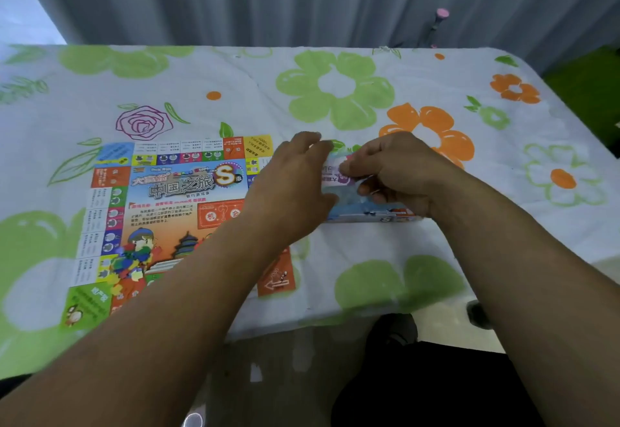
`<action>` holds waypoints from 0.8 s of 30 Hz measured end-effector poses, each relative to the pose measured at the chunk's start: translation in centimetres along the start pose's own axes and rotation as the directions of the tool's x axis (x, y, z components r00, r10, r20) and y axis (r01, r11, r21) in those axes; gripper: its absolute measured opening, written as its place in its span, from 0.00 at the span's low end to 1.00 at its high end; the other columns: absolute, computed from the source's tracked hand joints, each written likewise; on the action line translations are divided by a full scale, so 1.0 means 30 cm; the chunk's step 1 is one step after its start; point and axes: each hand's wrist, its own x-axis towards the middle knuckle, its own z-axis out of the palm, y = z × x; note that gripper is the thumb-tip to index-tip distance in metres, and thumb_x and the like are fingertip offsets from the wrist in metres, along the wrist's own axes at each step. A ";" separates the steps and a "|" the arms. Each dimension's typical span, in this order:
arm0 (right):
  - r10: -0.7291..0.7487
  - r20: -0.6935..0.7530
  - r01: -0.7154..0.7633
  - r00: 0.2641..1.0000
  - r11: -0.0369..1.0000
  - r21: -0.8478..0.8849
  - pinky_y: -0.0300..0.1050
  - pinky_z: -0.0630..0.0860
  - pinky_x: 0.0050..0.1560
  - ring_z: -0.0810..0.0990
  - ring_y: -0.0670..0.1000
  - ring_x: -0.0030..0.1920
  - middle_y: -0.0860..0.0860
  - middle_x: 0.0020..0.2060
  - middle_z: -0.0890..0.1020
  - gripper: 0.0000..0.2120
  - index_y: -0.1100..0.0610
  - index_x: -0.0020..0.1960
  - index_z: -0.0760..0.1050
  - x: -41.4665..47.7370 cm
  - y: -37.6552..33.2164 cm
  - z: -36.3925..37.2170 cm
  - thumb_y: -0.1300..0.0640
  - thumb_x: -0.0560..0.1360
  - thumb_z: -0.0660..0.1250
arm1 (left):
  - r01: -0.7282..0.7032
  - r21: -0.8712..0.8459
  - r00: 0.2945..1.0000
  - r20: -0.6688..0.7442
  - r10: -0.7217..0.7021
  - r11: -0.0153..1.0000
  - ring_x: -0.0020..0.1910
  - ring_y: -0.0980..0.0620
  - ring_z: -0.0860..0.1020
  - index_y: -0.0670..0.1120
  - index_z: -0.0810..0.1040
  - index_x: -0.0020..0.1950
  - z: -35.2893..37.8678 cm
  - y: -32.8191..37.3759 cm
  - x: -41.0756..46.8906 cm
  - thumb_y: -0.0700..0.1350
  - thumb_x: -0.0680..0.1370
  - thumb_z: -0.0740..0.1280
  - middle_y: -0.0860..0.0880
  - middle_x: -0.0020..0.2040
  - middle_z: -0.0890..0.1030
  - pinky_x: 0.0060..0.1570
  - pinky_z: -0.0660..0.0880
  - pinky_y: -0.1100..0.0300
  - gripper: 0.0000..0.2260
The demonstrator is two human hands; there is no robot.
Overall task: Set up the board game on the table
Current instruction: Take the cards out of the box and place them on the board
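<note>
With the colourful paper game board (174, 198) at nine o'clock, the left grip (295, 185) should steady the small blue cardboard box (369, 211) it clasps while the right grip (396, 171), pinching purple-printed slips (335, 178), lifts them straight out.

Left arm: bare, reaching diagonally from the lower left toward the middle.
Left hand (295, 188): back upward, fingers bent and slightly spread, thumb stretched toward the other hand; whether it grips anything is unclear.
Right arm: bare, coming in from the lower right.
Right hand (399, 171): knuckles up, fingers curled, pinching a purple-printed packet (335, 178).
Spacing: hands just beside each other.
</note>
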 end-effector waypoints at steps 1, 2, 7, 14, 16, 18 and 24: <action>-0.012 0.040 0.012 0.999 1.000 -0.009 0.40 0.71 0.27 0.78 0.47 0.27 0.54 0.33 0.83 0.05 0.62 0.48 0.80 0.004 -0.013 0.033 0.61 0.74 0.74 | -0.002 0.069 1.000 0.013 0.001 0.998 0.70 0.46 0.69 0.48 0.71 0.72 -0.026 -0.018 -0.009 0.47 0.73 0.74 0.48 0.71 0.72 0.64 0.69 0.52 0.28; -0.022 0.073 0.023 0.997 1.000 -0.010 0.40 0.72 0.27 0.78 0.48 0.28 0.54 0.34 0.83 0.05 0.62 0.48 0.81 0.007 -0.021 0.057 0.61 0.74 0.74 | -0.003 0.122 1.000 0.030 0.000 0.992 0.67 0.46 0.70 0.48 0.73 0.69 -0.044 -0.029 -0.014 0.47 0.74 0.73 0.48 0.66 0.75 0.60 0.71 0.51 0.24; -0.074 0.224 0.071 0.972 0.997 0.022 0.42 0.78 0.31 0.81 0.50 0.32 0.58 0.37 0.84 0.05 0.65 0.48 0.80 0.020 -0.066 0.221 0.62 0.76 0.72 | 0.065 0.213 0.996 0.050 -0.077 0.975 0.56 0.41 0.78 0.47 0.77 0.60 -0.149 -0.123 -0.066 0.45 0.76 0.72 0.46 0.55 0.82 0.49 0.76 0.50 0.13; -0.104 0.339 0.064 0.935 0.990 0.126 0.48 0.84 0.40 0.85 0.55 0.38 0.63 0.41 0.85 0.06 0.67 0.50 0.78 0.041 -0.133 0.452 0.65 0.76 0.72 | 0.171 0.222 0.983 0.020 -0.180 0.960 0.52 0.42 0.79 0.46 0.79 0.57 -0.271 -0.291 -0.130 0.41 0.77 0.69 0.45 0.51 0.83 0.42 0.69 0.56 0.09; -0.121 0.318 0.083 0.940 0.988 0.132 0.50 0.84 0.42 0.86 0.56 0.39 0.64 0.41 0.84 0.03 0.67 0.48 0.78 0.044 -0.145 0.518 0.68 0.76 0.71 | 0.223 0.210 0.973 0.012 -0.230 0.952 0.52 0.42 0.79 0.46 0.79 0.56 -0.295 -0.341 -0.146 0.39 0.76 0.68 0.45 0.50 0.83 0.42 0.71 0.55 0.10; -0.130 0.277 0.094 0.952 0.986 0.140 0.53 0.85 0.44 0.86 0.59 0.41 0.67 0.43 0.84 0.03 0.70 0.48 0.78 0.049 -0.150 0.576 0.69 0.76 0.70 | 0.264 0.205 0.962 0.013 -0.272 0.942 0.51 0.42 0.78 0.46 0.79 0.55 -0.311 -0.387 -0.158 0.37 0.75 0.67 0.45 0.49 0.82 0.41 0.70 0.55 0.10; -0.123 0.190 0.089 0.974 0.980 0.179 0.50 0.85 0.40 0.87 0.60 0.41 0.65 0.43 0.84 0.07 0.71 0.52 0.78 0.074 -0.149 0.717 0.69 0.76 0.71 | 0.326 0.213 0.940 0.031 -0.340 0.921 0.48 0.44 0.78 0.45 0.79 0.53 -0.323 -0.522 -0.157 0.39 0.75 0.68 0.46 0.48 0.81 0.42 0.75 0.54 0.08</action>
